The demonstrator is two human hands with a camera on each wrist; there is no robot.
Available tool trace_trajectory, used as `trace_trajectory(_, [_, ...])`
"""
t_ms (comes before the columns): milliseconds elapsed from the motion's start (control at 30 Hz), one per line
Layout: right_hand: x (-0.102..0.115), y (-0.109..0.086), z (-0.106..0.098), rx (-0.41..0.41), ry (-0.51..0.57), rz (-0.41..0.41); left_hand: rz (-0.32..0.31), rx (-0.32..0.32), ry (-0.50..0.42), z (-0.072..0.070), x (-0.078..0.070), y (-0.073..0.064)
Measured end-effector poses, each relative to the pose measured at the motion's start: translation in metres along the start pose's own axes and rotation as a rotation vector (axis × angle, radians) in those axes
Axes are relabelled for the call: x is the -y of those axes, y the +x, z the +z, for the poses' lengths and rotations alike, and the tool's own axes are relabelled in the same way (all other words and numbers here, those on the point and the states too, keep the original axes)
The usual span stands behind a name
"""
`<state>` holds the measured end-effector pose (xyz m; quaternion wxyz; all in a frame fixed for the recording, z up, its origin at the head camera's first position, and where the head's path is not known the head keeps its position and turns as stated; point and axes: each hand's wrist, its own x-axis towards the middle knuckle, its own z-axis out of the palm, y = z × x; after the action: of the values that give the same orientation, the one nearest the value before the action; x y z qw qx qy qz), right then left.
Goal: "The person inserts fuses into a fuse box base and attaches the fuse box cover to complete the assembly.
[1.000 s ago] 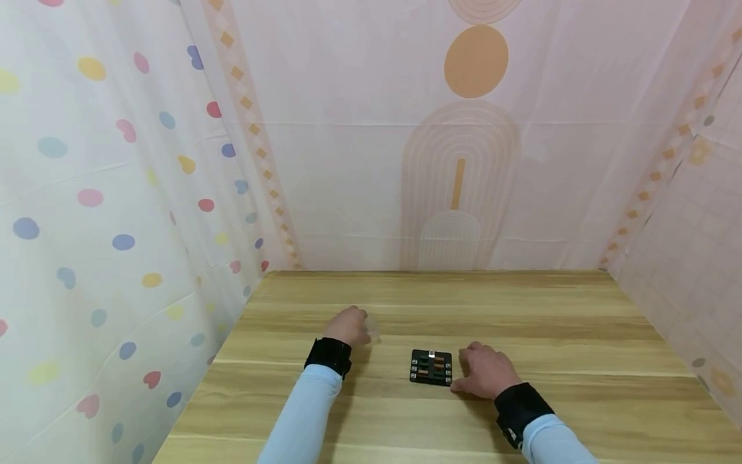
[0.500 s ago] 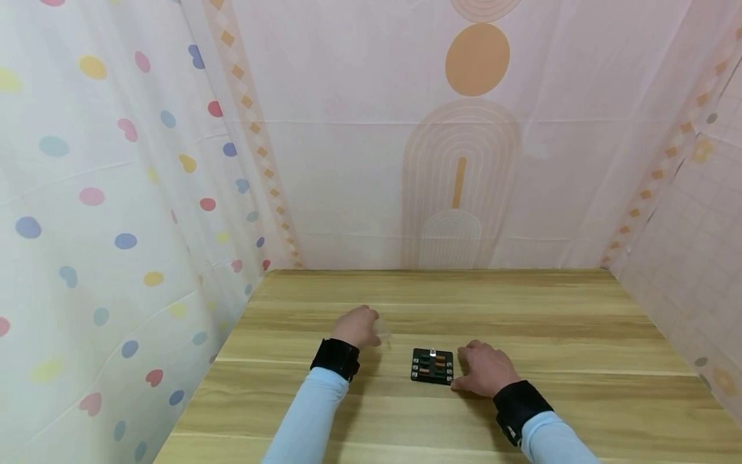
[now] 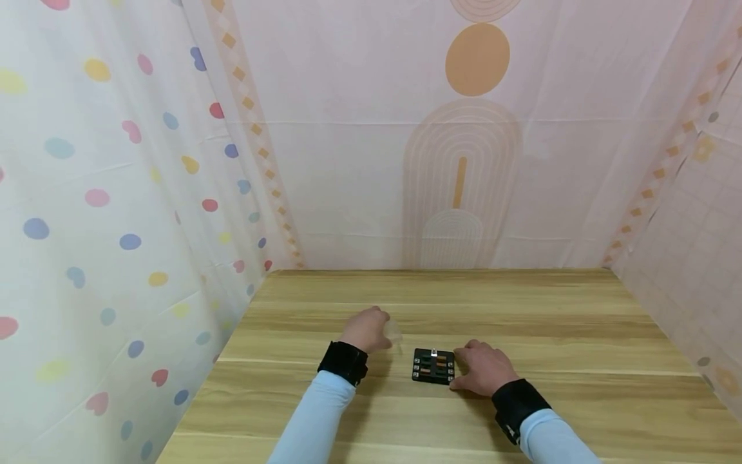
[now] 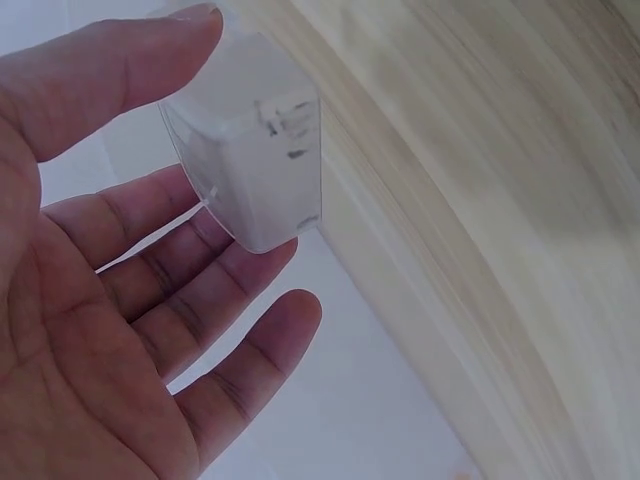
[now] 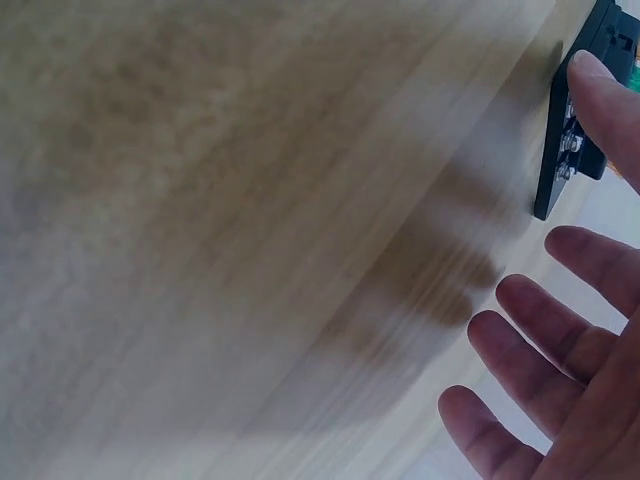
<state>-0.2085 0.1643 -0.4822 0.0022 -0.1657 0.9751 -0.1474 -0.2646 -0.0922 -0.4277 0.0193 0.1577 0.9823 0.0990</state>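
Note:
My left hand (image 3: 366, 330) pinches a clear plastic cover (image 3: 392, 330) between thumb and fingers, above the table. Close up in the left wrist view, the cover (image 4: 255, 150) is see-through and box-shaped, with small dark marks on its side. A black fuse block (image 3: 433, 367) lies flat on the table, bearing small coloured fuses and metal screw terminals. Beside its right edge is my right hand (image 3: 487, 369), fingers spread and relaxed. In the right wrist view the thumb overlaps the fuse block (image 5: 557, 160) and appears to touch it; the other fingers are held apart from it.
The wood-grain table (image 3: 522, 303) extends behind and to both sides of the hands. A dotted curtain (image 3: 127, 193) hangs at the left, a patterned curtain (image 3: 348, 161) at the back, and another (image 3: 690, 258) at the right.
My left hand has moved right with the clear cover, closer to the fuse block. The right hand has stayed almost still at the block's edge.

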Motion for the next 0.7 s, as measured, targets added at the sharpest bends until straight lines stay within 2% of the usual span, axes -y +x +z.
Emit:
trace_trajectory(333, [0.001, 0.002, 0.003, -0.007, -0.013, -0.007, 0.037, 0.015, 0.016, -0.001, -0.012, -0.002])
trace_trajectory(700, [0.000, 0.004, 0.007, -0.006, -0.028, -0.027, 0.092, 0.004, 0.059, 0.000, -0.029, -0.004])
